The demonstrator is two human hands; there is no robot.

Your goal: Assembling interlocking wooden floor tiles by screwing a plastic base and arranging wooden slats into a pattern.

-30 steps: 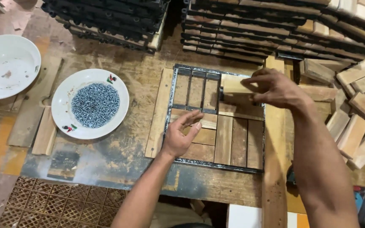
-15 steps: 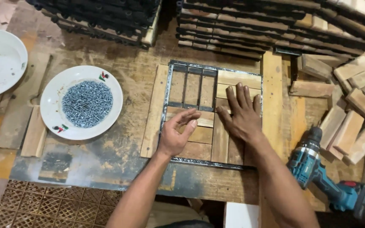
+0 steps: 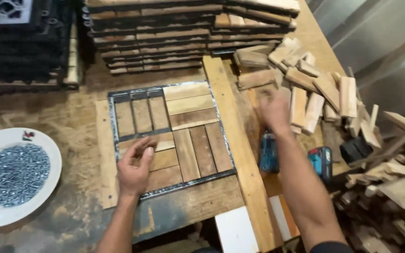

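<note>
**Reach for next slat, keep tile pinned**

My left hand rests on the slats in the frame, fingers loosely curled, palm down, gripping nothing. Keep that pressure flat so the laid pieces don't shift; top-left bays look unfilled.

My right hand is blurred over the bench just short of the loose slat pile; it looks empty, but I can't tell if the fingers are spread or closed. Drill lies below the wrist, beside the long batten.

Judgement: pick one straight slat, grab it mid-length, avoid knocking the drill. Screws sit in the plate to my left, well apart.
</note>
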